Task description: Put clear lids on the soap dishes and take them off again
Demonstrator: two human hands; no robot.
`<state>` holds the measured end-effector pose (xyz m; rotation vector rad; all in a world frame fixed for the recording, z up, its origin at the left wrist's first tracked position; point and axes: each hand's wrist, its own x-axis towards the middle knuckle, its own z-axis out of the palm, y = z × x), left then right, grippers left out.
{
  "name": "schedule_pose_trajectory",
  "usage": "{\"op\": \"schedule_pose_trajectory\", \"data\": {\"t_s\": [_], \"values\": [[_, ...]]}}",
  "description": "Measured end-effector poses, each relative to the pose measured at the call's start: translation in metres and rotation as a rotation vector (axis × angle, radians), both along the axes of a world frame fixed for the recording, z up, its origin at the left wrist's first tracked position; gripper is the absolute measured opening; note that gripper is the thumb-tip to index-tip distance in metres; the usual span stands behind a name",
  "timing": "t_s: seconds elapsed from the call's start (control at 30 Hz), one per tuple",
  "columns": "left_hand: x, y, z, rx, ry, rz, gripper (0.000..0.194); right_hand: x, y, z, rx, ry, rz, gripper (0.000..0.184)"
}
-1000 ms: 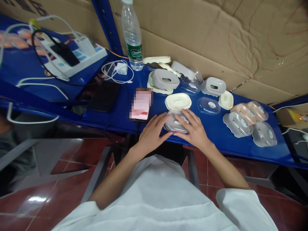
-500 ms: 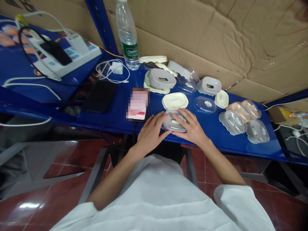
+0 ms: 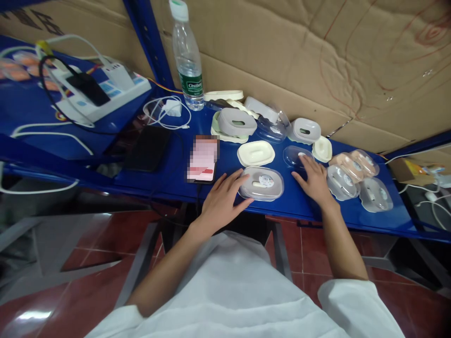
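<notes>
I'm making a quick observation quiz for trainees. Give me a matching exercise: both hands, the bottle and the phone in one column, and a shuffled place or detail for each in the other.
1. Left hand
2. Right hand
3. Bottle
4. Phone

A. Over a loose clear lid
B. Bears a green label
C. Screen lit
D. At a grey case in front of a cream piece

Pairs: 1-D, 2-A, 3-B, 4-C

the shirt [image 3: 225, 286] is white with a faint bluish-grey cast, its cloth loose and softly creased across the front. the left sleeve [image 3: 118, 318] and right sleeve [image 3: 347, 296] are short and wide, leaving forearms [image 3: 169, 267] and hands [image 3: 219, 201] bare.
</notes>
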<state>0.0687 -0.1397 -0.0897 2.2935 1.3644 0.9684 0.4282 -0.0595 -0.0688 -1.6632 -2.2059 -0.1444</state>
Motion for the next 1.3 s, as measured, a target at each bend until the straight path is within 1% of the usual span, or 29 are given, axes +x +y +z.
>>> {"op": "schedule_pose_trajectory", "data": {"t_s": [0.07, 0.13, 0.23, 0.3, 0.4, 0.5, 0.57, 0.63, 0.73, 0.8, 0.87, 0.93, 1.0, 1.07, 1.13, 1.17, 1.23, 1.3], "values": [[0.0, 0.0, -0.001, 0.006, -0.006, 0.003, 0.06, 0.009, -0.008, -0.008, 0.005, -0.038, -0.007, 0.063], [0.001, 0.001, -0.002, 0.013, -0.015, 0.015, 0.058, 0.013, -0.015, -0.013, 0.055, -0.058, -0.032, 0.058], [0.006, 0.0, -0.001, 0.009, -0.008, 0.046, 0.056, 0.015, -0.015, -0.015, 0.081, -0.073, -0.05, 0.054], [0.014, 0.0, 0.002, 0.006, 0.035, 0.074, 0.054, 0.014, -0.011, -0.011, 0.075, -0.073, -0.041, 0.051], [0.037, 0.001, 0.012, 0.013, 0.146, 0.126, 0.051, 0.005, -0.009, 0.002, 0.115, -0.01, 0.012, 0.049], [0.062, 0.009, 0.024, 0.002, 0.224, 0.136, 0.053, -0.014, -0.021, 0.015, 0.112, 0.101, 0.176, 0.05], [0.073, 0.019, 0.029, 0.015, 0.231, 0.107, 0.058, -0.025, -0.032, 0.018, 0.084, 0.093, 0.274, 0.05], [0.077, 0.03, 0.031, 0.044, 0.24, 0.108, 0.062, -0.03, -0.038, 0.016, 0.075, 0.039, 0.29, 0.046], [0.07, 0.041, 0.027, 0.027, 0.306, 0.173, 0.061, -0.03, -0.036, 0.013, 0.087, 0.021, 0.222, 0.043], [0.06, 0.038, 0.022, 0.014, 0.345, 0.186, 0.052, -0.032, -0.029, 0.018, 0.107, 0.036, 0.199, 0.042], [0.048, 0.027, 0.017, 0.049, 0.354, 0.179, 0.04, -0.044, -0.02, 0.028, 0.111, 0.049, 0.236, 0.041], [0.035, 0.012, 0.014, 0.1, 0.35, 0.18, 0.03, -0.067, -0.005, 0.04, 0.083, 0.05, 0.322, 0.043], [0.025, -0.003, 0.012, 0.139, 0.343, 0.177, 0.024, -0.097, 0.018, 0.049, 0.045, 0.024, 0.398, 0.046], [0.017, -0.013, 0.01, 0.167, 0.327, 0.166, 0.022, -0.129, 0.048, 0.052, 0.004, -0.022, 0.433, 0.05], [0.011, -0.017, 0.008, 0.182, 0.293, 0.154, 0.021, -0.156, 0.078, 0.051, -0.042, -0.069, 0.434, 0.054], [0.009, -0.018, 0.008, 0.183, 0.273, 0.151, 0.022, -0.167, 0.09, 0.05, -0.062, -0.091, 0.426, 0.053], [0.004, -0.019, 0.006, 0.18, 0.231, 0.156, 0.029, -0.181, 0.104, 0.048, -0.068, -0.117, 0.421, 0.044], [-0.001, -0.021, 0.004, 0.173, 0.18, 0.176, 0.037, -0.185, 0.103, 0.049, -0.011, -0.107, 0.446, 0.038]]}}
